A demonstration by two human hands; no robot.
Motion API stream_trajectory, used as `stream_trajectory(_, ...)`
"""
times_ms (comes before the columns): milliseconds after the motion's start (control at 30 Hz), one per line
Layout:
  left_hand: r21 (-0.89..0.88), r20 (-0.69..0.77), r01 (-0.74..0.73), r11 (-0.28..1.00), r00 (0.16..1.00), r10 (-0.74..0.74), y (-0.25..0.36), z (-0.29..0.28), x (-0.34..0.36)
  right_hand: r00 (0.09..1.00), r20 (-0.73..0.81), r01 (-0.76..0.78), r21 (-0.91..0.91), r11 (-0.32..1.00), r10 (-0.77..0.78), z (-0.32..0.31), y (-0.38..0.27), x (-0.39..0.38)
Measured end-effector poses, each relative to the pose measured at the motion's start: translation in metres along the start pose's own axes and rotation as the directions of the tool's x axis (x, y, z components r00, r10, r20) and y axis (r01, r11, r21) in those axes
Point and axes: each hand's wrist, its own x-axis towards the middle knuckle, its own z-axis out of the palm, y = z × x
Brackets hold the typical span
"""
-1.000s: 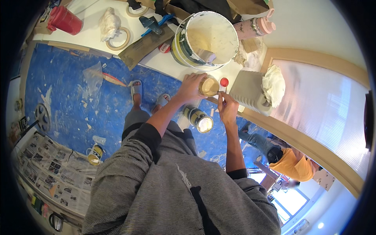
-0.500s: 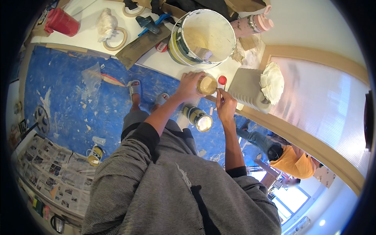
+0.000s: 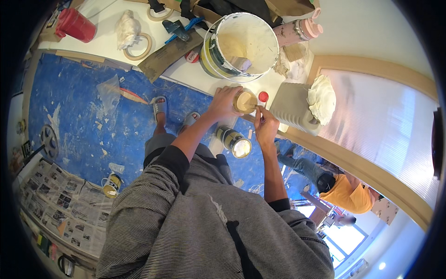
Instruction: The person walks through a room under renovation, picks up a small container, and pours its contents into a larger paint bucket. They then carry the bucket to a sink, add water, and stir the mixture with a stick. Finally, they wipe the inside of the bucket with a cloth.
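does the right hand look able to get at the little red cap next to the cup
Probably yes. The red cap lies uncovered on the white board just above the right hand, nothing between them, though that hand already pinches a thin stick in the small cup.

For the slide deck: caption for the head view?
Left hand holds small round tan-filled cup; right hand stirs it beside large white bucket.

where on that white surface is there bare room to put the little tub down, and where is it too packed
Bare white shows between the red cup and the crumpled rag, and in a strip below the tape roll. It is crowded around the big bucket: the left hand with the small tub, the right hand, the red cap and the grey block sit close together.
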Motion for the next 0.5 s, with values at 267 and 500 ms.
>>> stream_trajectory(267, 0.0, 0.013, 0.009, 1.0, 1.0, -0.009, 0.001, -0.002, 0.001, 0.991, 0.122, 0.041, 0.164, 0.986, -0.062, 0.004, -0.011, 0.006)
stream_trajectory(500, 0.003, 0.003, -0.012, 1.0, 1.0, 0.012, 0.003, -0.001, 0.001, 0.999, 0.033, 0.006, 0.047, 0.999, -0.008, -0.003, 0.001, 0.016)
